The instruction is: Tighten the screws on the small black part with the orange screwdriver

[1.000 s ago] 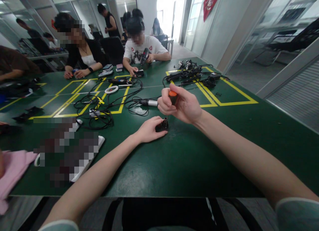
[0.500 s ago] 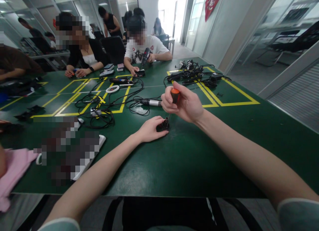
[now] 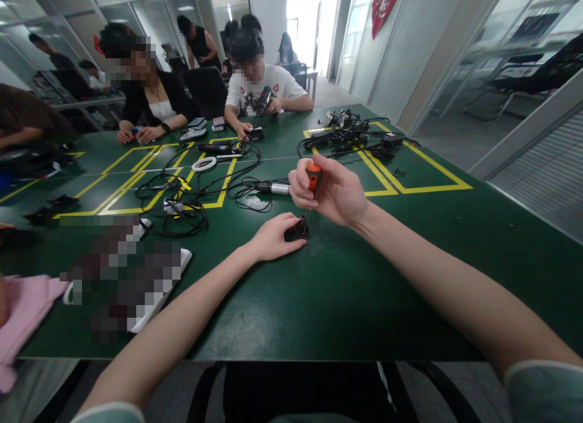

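Note:
My right hand (image 3: pixel 328 189) is closed round the orange-and-black handle of a screwdriver (image 3: pixel 314 175). Its thin shaft points down at a small black part (image 3: pixel 298 230) on the green table; whether the tip sits in a screw I cannot make out. My left hand (image 3: pixel 279 237) grips that part from the left, thumb in front and fingers behind, pressing it to the tabletop. A short upright tube stands up from the part, just left of the shaft. Just behind my hands lies a silver-and-black cylindrical tool (image 3: pixel 274 188) with a cable.
Black cables (image 3: pixel 182 219) tangle at left centre, near a white ring (image 3: pixel 203 164). A pile of black cabled devices (image 3: pixel 348 134) lies at the back right. Yellow tape (image 3: pixel 437 188) marks the green table (image 3: pixel 364 301). Across it, a person (image 3: pixel 268 82) holds a power drill (image 3: pixel 264 101).
The screwdriver handle has turned a little in my right hand and sits slightly lower and further left. My left hand keeps its hold on the black part.

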`<move>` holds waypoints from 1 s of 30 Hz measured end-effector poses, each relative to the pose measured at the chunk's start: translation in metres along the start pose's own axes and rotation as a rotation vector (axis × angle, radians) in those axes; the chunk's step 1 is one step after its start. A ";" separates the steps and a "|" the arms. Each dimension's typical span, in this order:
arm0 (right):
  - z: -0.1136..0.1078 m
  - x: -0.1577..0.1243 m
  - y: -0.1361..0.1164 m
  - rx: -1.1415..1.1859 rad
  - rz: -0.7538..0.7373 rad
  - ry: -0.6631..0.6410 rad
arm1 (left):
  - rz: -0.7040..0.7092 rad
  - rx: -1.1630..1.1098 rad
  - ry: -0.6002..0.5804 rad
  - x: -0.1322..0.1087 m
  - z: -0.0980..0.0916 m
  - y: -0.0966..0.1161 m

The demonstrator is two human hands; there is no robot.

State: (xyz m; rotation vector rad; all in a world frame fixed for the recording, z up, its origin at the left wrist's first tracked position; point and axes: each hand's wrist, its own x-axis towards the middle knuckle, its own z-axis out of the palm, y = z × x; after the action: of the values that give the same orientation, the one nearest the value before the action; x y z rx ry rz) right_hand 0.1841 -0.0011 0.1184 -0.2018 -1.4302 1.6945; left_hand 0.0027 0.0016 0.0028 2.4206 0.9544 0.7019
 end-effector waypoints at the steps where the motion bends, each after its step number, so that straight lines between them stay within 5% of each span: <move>1: 0.000 0.001 0.000 0.000 0.010 -0.002 | 0.001 -0.001 -0.001 0.000 0.000 0.000; 13: -0.002 -0.002 0.007 0.044 -0.053 -0.012 | 0.002 -0.005 -0.007 0.000 0.000 0.000; 24: 0.004 0.000 0.004 0.026 0.050 0.057 | 0.002 -0.015 -0.004 0.000 0.000 -0.001; 30: 0.002 -0.003 0.008 0.050 -0.035 0.010 | -0.002 -0.012 0.001 0.000 0.001 -0.002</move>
State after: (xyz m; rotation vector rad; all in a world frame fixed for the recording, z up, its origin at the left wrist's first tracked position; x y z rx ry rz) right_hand 0.1806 -0.0039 0.1112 -0.1564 -1.3753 1.6961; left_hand 0.0022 0.0025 0.0015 2.4087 0.9499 0.7063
